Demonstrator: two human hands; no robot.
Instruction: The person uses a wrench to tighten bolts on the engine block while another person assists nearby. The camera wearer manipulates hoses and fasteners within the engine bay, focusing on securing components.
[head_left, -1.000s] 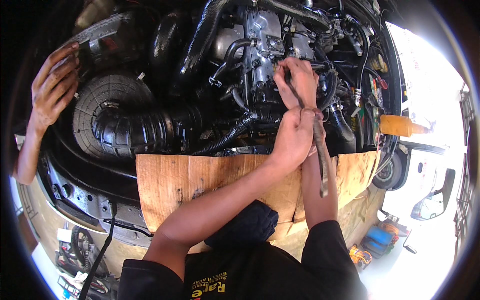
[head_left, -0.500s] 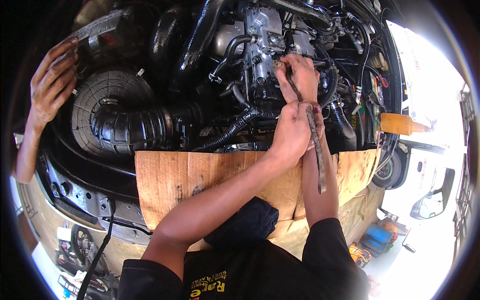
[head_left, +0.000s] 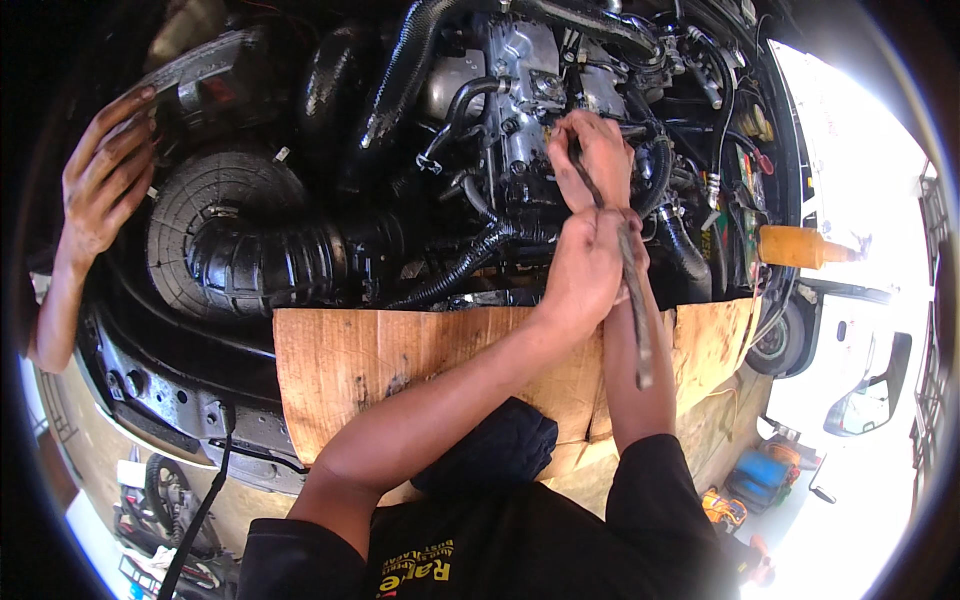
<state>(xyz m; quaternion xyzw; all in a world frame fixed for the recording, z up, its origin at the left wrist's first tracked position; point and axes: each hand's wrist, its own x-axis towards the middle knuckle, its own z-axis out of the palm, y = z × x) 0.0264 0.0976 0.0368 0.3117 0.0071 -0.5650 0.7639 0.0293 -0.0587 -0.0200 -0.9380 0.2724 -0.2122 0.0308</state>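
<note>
**wrenchfan:** Over the middle of the engine (head_left: pixel 520 110), both of the person's hands are stacked on one long metal bar (head_left: pixel 632 300). The left hand (head_left: pixel 585 265) has its grip clenched round the bar's middle, just above the edge of the cardboard sheet (head_left: pixel 400 360) draped over the front of the bay. The right hand (head_left: pixel 598 160) sits farther in, fingers closed round the bar's far end, close to the engine's metal top

**hosehead:** So which way does the bar run?

**wrenchfan:** Its long axis goes near enough straight away from the body: the free end hangs back toward the person, past the left hand and over the right forearm, and the working end points down into the engine under the right hand. Can't see the tip, the fingers hide it. So the right hand is the nearer one to whatever the bar bites on, and the left has the leverage

**hosehead:** And that hand on the far left?

**wrenchfan:** Somebody else's hand (head_left: pixel 105 175), resting flat by the black ribbed air hose (head_left: pixel 270 260), well apart from the bar
</note>
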